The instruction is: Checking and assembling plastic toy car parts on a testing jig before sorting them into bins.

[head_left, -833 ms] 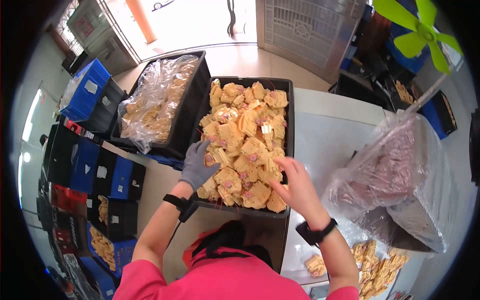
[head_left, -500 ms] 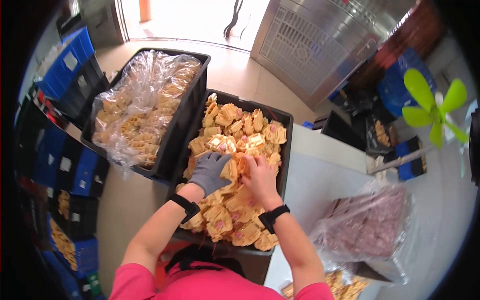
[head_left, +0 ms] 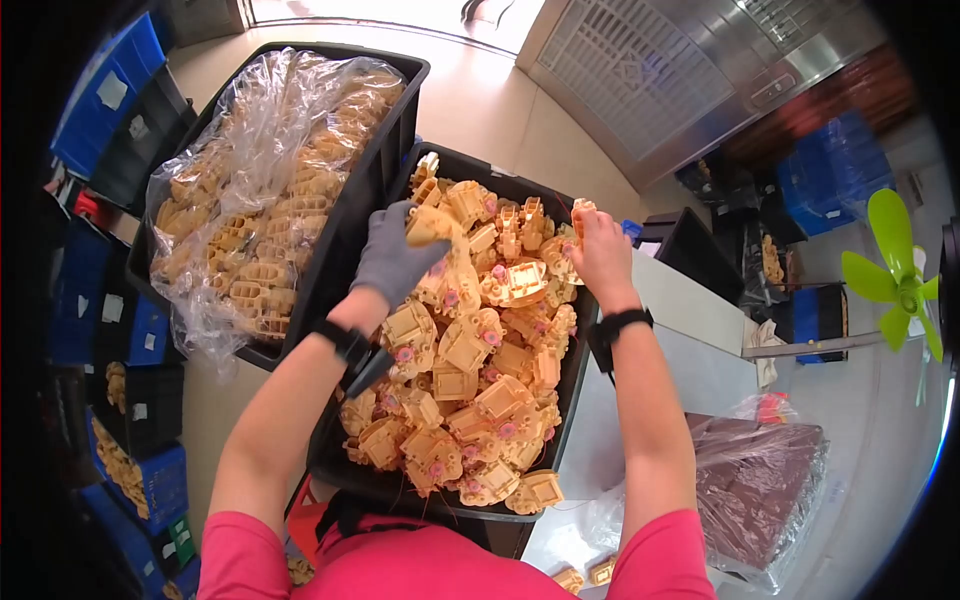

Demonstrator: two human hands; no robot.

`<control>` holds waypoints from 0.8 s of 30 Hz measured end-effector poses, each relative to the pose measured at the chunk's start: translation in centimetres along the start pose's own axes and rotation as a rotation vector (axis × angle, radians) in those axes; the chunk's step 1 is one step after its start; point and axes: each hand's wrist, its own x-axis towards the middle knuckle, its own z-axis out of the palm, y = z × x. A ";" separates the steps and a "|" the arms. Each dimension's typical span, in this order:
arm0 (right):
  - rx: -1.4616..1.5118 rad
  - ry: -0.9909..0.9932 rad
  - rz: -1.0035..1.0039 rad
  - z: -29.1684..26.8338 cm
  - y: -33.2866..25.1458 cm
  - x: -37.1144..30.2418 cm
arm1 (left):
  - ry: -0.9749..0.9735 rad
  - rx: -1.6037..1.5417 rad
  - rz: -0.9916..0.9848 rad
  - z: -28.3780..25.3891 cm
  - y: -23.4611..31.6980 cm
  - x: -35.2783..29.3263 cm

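Note:
My left hand [head_left: 388, 258], in a grey glove, is closed around a tan moulded plastic part [head_left: 428, 228] above the upper left of a black crate [head_left: 330, 455]. Bare, my right hand [head_left: 604, 262] pinches another tan plastic piece [head_left: 581, 212] near the crate's right rim; my fingers partly cover it. Below both hands the crate is heaped with tan plastic parts [head_left: 474, 345], several bearing small pink pieces. Black bands circle both my wrists.
A second black crate [head_left: 412, 75] at the left holds tan parts under clear plastic. Right of the heap is a grey table [head_left: 590, 440] with a wrapped brown stack [head_left: 750, 490]. A green fan [head_left: 905, 290] stands far right; blue bins [head_left: 105, 95] line the left.
My hands have moved apart from the middle of the heap, the left one up and left, the right one up and right, each now with a tan part. The whole view has shifted.

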 end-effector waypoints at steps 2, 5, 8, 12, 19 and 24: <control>-0.019 0.023 -0.015 1.9 0.5 0.1 | -0.018 0.034 -0.014 2.0 -1.7 2.3; 0.120 0.101 -0.073 0.6 -2.2 -1.8 | 0.035 0.141 0.118 1.4 -3.9 1.1; 0.422 -0.127 0.029 -2.9 -4.2 -6.5 | 0.090 0.224 0.369 -0.7 -2.5 -2.2; 0.417 -0.541 0.149 -4.7 -5.9 -12.5 | -0.299 0.551 0.578 -0.1 -2.2 -4.5; 0.694 -0.540 0.306 -7.2 -2.7 -12.5 | -0.345 0.482 0.409 1.0 -1.8 -2.8; 0.938 -0.068 0.277 -6.2 -1.3 -6.1 | -0.122 -0.042 0.350 -0.1 0.5 0.4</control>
